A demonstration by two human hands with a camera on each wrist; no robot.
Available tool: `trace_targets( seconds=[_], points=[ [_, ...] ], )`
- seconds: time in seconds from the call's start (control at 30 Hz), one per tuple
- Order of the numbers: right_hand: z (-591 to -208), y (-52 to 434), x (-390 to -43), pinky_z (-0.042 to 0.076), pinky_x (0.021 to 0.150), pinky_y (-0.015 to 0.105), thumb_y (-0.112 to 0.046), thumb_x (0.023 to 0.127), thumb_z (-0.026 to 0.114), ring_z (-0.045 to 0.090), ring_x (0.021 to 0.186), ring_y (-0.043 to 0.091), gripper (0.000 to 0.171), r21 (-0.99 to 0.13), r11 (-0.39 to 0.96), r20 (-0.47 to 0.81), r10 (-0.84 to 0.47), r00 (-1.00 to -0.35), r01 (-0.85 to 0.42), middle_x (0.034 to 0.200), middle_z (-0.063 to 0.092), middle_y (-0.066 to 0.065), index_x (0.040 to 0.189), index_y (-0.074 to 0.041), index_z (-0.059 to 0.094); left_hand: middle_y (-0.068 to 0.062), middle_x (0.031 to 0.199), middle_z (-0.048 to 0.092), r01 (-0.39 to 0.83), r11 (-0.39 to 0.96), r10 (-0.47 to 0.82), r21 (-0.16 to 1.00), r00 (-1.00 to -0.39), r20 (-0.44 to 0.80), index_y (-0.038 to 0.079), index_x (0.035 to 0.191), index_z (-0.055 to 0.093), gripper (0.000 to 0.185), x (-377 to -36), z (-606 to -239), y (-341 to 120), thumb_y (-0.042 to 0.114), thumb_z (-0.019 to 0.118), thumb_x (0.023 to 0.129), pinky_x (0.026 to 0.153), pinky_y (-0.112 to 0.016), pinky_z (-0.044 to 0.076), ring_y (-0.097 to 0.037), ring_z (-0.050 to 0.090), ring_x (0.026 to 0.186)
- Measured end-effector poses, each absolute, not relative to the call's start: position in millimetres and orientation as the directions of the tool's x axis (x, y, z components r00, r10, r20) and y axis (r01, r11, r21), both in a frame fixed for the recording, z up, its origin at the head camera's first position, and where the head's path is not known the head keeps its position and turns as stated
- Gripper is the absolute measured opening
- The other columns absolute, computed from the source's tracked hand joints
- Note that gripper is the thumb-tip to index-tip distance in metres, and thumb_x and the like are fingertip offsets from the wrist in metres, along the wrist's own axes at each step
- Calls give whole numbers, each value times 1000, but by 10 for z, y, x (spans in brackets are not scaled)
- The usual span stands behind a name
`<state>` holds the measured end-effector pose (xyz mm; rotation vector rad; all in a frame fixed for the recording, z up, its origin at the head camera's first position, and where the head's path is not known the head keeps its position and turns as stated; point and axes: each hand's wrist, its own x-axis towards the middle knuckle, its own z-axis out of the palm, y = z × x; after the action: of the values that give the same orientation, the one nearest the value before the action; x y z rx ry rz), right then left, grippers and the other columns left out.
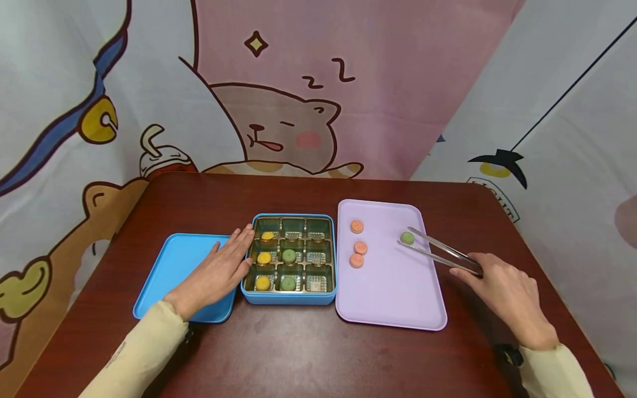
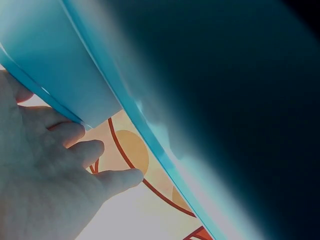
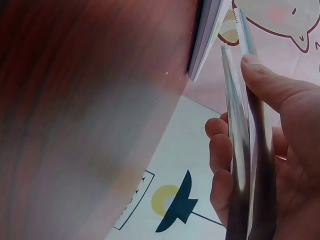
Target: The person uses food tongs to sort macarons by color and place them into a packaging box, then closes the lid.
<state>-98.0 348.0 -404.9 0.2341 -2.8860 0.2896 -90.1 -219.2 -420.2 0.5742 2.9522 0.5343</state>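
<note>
Head view: left hand [image 1: 219, 273] laid flat, fingers straight, across the blue lid [image 1: 171, 271] with fingertips touching the left wall of the blue box [image 1: 288, 298]. Inside the nine-cell gold insert: three yellow sweets down the left column, two green sweets in the middle column at centre and at six o'clock, remaining cells bare. Right hand [image 1: 507, 296] curled round the handle end of the metal tongs [image 1: 440, 253], tips reaching toward ten o'clock and set either side of a green sweet [image 1: 407, 238] on the lilac tray [image 1: 393, 309]. Three orange sweets [image 1: 357, 244] near the tray's nine o'clock edge. Brown table [image 1: 308, 354] beneath it all.

Left wrist view: fingers [image 2: 80, 150] stretched out and relaxed against the blue lid's edge, clasping nothing.

Right wrist view: thumb and curled fingers [image 3: 222, 165] pressing the two steel blades close together; tips and sweet out of frame.

Judged step: closing on the green sweet for transfer to the box; whether the sweet has left the tray cannot be told. Next, by that reading: steady squeeze, lift clear, carry toward nine o'clock, lower into the free top cell of the middle column.
</note>
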Motion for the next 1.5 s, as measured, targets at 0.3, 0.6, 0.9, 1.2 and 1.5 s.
trace_targets(
  seconds=[0.3,0.6,0.9,1.2,1.5],
  points=[
    [-4099,3502,-943,35,37,36,-43,82,87,48,53,20,53,-159,972,238,-132,-962,-173,85,68,15,111,-3,69,-9,173,10,338,870,370,359,-929,-24,6,166,17,65,-885,-4226,-2181,33,43,113,117,-72,17,-39,12,157],
    [-4115,3469,-932,34,39,34,-43,81,88,48,53,19,52,-147,971,235,-150,-960,-187,79,65,9,109,-3,70,-9,173,10,339,872,370,353,-929,-22,6,166,17,65,-890,-4235,-2181,33,43,113,118,-72,17,-39,12,157],
    [-4115,3451,-943,36,40,34,-40,79,90,50,55,18,52,-138,966,250,-181,-951,-220,86,69,14,109,-2,70,-8,173,9,338,872,370,355,-929,-26,7,166,16,65,-895,-4219,-2184,34,42,113,118,-72,17,-39,11,158],
    [-4122,3451,-949,31,39,30,-37,79,91,45,52,17,51,-112,967,284,-191,-940,-230,85,68,14,109,-2,69,-8,173,9,338,869,372,361,-928,-25,7,166,16,65,-896,-4200,-2183,33,42,113,118,-72,16,-38,11,158],
    [-4122,3429,-948,31,39,30,-37,79,91,42,51,16,51,-112,965,292,-196,-936,-237,83,67,14,109,-1,70,-8,173,9,337,871,369,358,-929,-22,7,166,16,65,-894,-4210,-2179,33,42,113,118,-71,17,-39,12,158]
  ],
)
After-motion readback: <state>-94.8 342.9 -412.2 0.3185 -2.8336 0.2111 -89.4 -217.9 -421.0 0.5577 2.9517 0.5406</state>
